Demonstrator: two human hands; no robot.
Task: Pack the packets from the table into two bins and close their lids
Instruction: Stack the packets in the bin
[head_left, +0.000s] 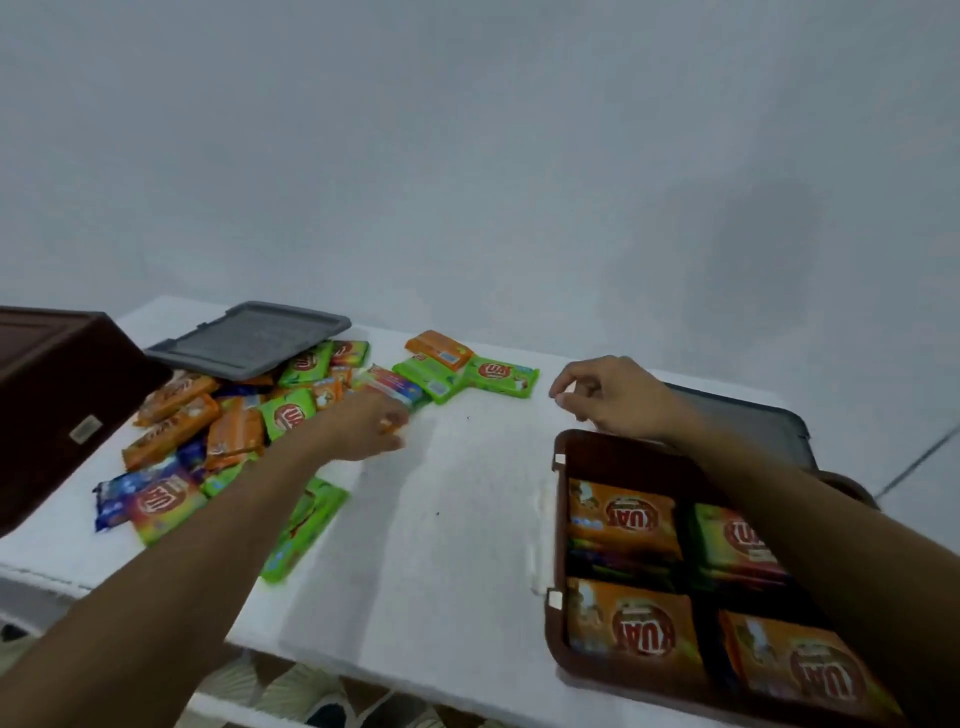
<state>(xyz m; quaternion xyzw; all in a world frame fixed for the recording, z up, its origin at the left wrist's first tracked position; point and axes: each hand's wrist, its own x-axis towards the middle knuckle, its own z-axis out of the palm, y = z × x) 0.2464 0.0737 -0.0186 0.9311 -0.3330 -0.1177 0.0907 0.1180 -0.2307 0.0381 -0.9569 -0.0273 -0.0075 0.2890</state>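
While the brown bin (558, 525) at lower right holds packets (626, 519), we see our right hand (608, 397) loosely curled and empty above its far rim, and our left hand (361, 428), grip too blurred to tell, at the loose packets (234, 431) mid-left, beside the grey lid (249, 338).

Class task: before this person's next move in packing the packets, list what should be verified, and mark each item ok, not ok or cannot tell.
1. The brown plastic bin under the right arm is open on top: ok.
2. Room is left in that bin: cannot tell; packets cover its visible floor.
3. The pile of loose foil packets is within reach of the left hand: ok.
4. The left hand grips a packet: cannot tell, it is blurred.
5. The right hand is free: ok, it holds nothing visible.
6. The grey rectangular lid is clear of the pile: not ok, it rests on packets.
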